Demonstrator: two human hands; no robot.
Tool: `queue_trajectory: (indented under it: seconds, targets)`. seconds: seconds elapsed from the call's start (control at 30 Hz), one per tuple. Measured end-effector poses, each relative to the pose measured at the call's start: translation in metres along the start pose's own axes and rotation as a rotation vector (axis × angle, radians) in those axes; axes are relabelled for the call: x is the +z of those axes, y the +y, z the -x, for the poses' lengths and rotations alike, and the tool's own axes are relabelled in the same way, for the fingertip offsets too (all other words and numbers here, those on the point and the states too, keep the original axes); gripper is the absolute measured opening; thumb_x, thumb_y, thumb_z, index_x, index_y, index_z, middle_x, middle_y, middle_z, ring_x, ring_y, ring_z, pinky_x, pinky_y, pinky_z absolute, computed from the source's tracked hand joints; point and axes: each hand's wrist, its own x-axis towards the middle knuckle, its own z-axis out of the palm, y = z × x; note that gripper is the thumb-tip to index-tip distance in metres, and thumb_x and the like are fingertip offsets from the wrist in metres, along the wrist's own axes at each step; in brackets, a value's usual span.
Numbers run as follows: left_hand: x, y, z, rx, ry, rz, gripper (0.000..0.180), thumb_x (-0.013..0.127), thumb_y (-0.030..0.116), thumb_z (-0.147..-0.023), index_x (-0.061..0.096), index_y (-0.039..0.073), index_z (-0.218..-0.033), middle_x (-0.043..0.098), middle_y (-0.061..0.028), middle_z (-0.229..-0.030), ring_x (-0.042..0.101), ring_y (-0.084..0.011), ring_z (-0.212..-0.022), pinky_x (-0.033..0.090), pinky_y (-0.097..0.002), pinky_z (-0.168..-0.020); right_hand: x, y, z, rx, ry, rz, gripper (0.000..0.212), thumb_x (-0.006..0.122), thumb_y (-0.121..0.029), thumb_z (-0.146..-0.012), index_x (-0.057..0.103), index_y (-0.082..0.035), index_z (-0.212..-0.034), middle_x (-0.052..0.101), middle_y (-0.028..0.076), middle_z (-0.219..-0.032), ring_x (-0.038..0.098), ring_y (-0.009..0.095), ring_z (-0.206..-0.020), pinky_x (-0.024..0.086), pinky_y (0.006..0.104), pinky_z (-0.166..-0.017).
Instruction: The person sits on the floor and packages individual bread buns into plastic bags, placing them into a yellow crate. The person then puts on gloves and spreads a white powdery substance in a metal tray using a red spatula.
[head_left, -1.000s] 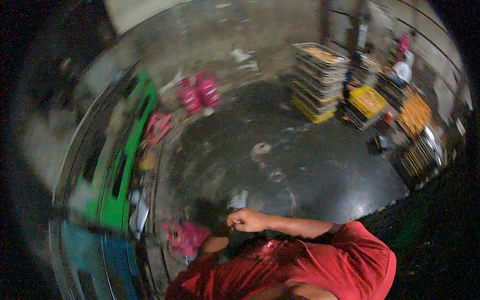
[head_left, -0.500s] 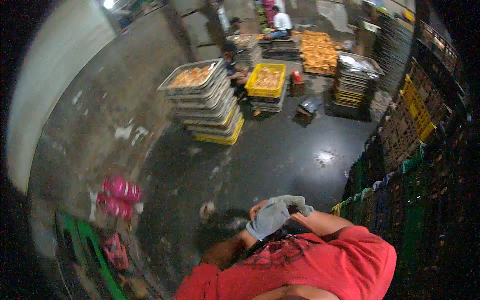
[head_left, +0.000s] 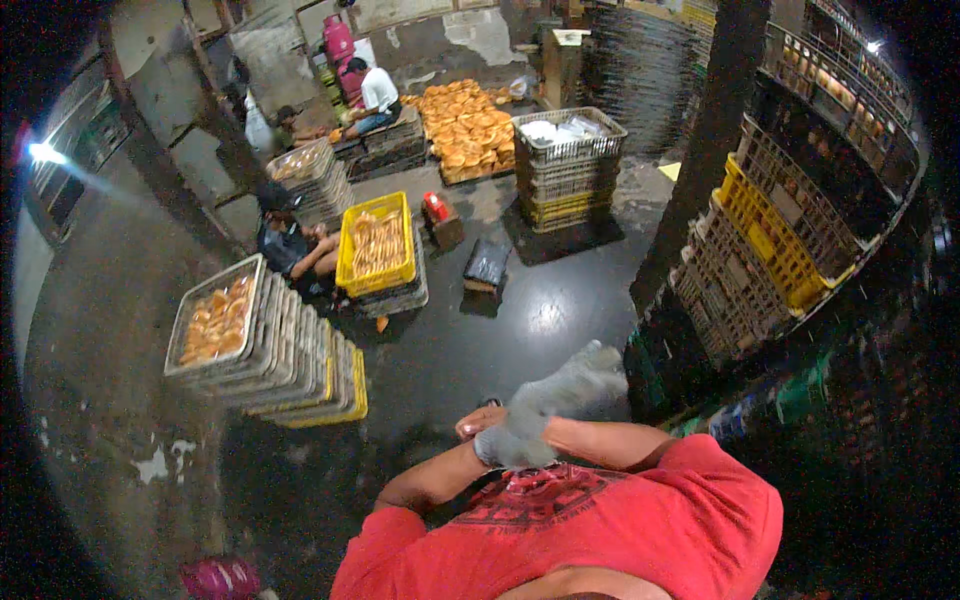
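Note:
A grey knit glove (head_left: 530, 415) covers my left hand (head_left: 575, 385), which reaches across to the right in front of my red shirt. Its fingers look stretched out but are blurred at the tips. My right forearm crosses beneath the glove. Bare fingers of my right hand (head_left: 478, 421) show past the glove's left side, closed around the cuff area; the glove hides most of that hand and the exact grip. Beyond my hands is the dark, shiny floor (head_left: 440, 365).
Stacked crates of bread (head_left: 215, 325) stand at left, beside a yellow crate of bread (head_left: 375, 245). Two people sit near these and a bread pile (head_left: 465, 130). A dark box (head_left: 487, 265) lies ahead. A crate stack (head_left: 570, 170) and tall crates (head_left: 740, 290) are right.
My view has swung to the right, so the crates now appear further left and the pink bundles lower. The gloved hand has turned, its fingertips now pointing further forward; both hands stay together.

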Motion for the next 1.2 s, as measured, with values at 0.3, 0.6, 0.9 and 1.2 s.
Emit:
queue_trajectory:
  seconds: [0.3,0.6,0.9,1.2]
  targets:
    - [-0.114,-0.170,-0.067,-0.192,-0.202,0.248,0.053,0.062,0.048,-0.094,0.062,0.008,-0.128,0.069,-0.0139,-0.118,0.063,-0.0345,-0.112,0.044,-0.0536,-0.103,-0.193,-0.202,-0.038,0.286,-0.121,0.481,0.047,0.060,-0.044,-0.101,0.062,-0.002,-0.078,0.053,0.000,-0.072,0.048,0.013,-0.075,0.040,0.0357,-0.069]
    - [-0.196,-0.409,-0.191,-0.388,-0.488,0.057,0.049,0.059,0.049,-0.094,0.066,0.012,-0.124,0.070,-0.0163,-0.115,0.063,-0.0380,-0.111,0.047,-0.0505,-0.099,-0.369,-0.251,-0.006,0.225,0.283,1.749,0.023,0.065,-0.024,-0.074,0.070,-0.002,-0.078,0.071,0.018,-0.081,0.068,0.039,-0.083,0.052,0.0495,-0.071]
    - [-0.258,-0.746,-0.202,-1.088,-0.482,-0.233,0.046,0.056,0.049,-0.093,0.070,0.015,-0.120,0.071,-0.0188,-0.113,0.063,-0.0415,-0.110,0.049,-0.0475,-0.095,-0.547,-0.365,0.051,0.002,0.582,1.212,0.025,0.060,-0.024,-0.086,0.062,0.001,-0.089,0.063,0.020,-0.088,0.064,0.040,-0.085,0.052,0.0524,-0.078]
    - [-0.416,-0.975,-0.233,-0.932,-0.491,-0.718,0.038,0.065,0.042,-0.087,0.078,0.013,-0.106,0.074,-0.0154,-0.109,0.070,-0.0353,-0.101,0.053,-0.0417,-0.093,-0.717,-0.446,0.192,0.479,1.341,1.385,0.021,0.056,-0.024,-0.094,0.063,-0.004,-0.092,0.066,0.016,-0.094,0.065,0.040,-0.091,0.052,0.0514,-0.078]
